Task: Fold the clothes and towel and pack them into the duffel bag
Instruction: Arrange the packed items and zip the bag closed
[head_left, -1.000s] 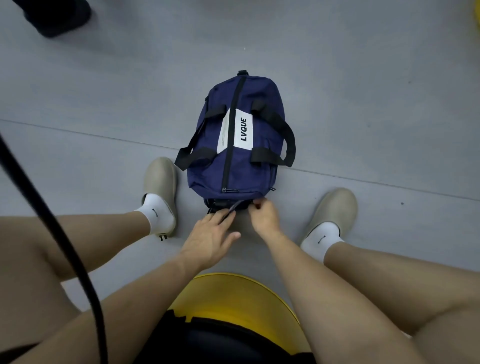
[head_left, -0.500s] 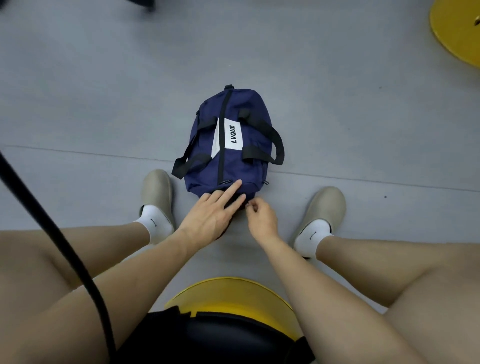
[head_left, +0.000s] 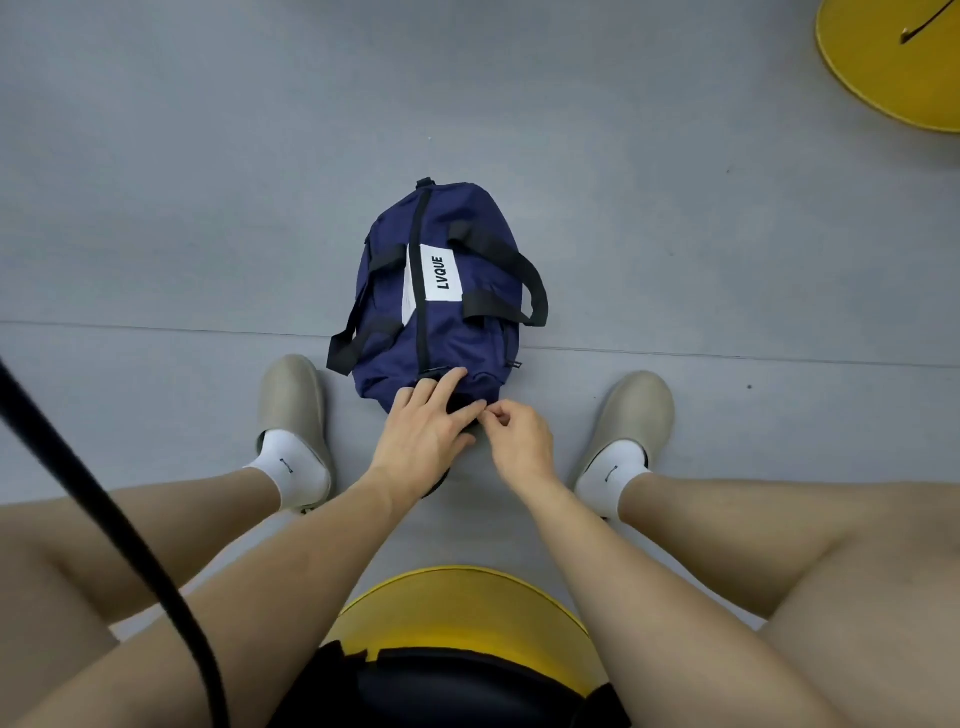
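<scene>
Duffel bag (head_left: 467, 343) is set on the floor (head_left: 675, 208) btwn the feet, top zip closed.
Left hand (head_left: 421, 431) is laid flat on the bag's near end, fingers straight, prob. to steady it; right hand (head_left: 519, 436) is curled, thumb & forefinger pinched at that end's edge. What's pinched can't be told.

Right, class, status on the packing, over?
Left grip flat on duffel bag end; right grip pinching it. Top zip closed. Nothing blocking.
</scene>
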